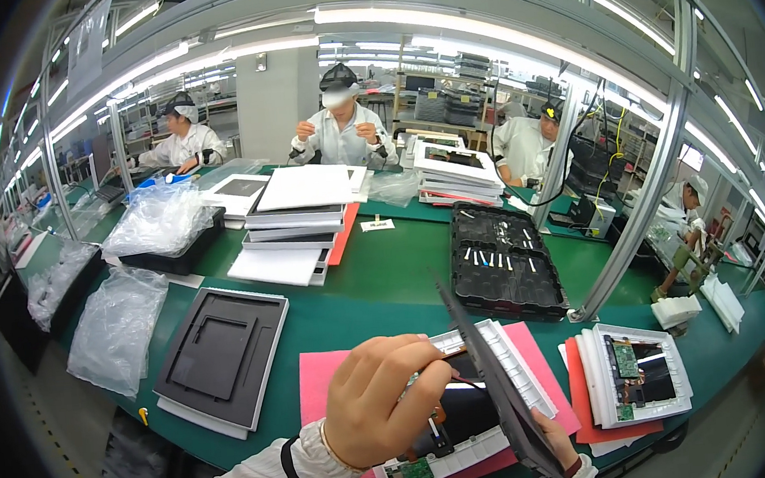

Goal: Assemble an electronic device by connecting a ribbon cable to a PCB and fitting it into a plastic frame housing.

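Note:
In front of me a white-framed screen unit [538, 387] lies on a pink sheet [318, 392], with a green circuit board [410, 476] at its near corner. A thin dark panel [502, 391] is tilted up on edge over the unit. My right hand [556, 441] grips this panel by its right side, fingers partly hidden behind it. Over the unit, my left hand [382, 405] has its fingers pinched together close to the panel's inner face. A thin dark strand shows by the left fingertips; what they hold is too small to make out.
Left of the unit lies a black foam-lined tray [221, 355], beside a clear plastic bag [120, 331]. Stacked white frames [296, 219] and a black parts case [505, 261] stand farther back. More screen units [640, 371] lie right, near a metal post [635, 192]. Several co-workers sit beyond.

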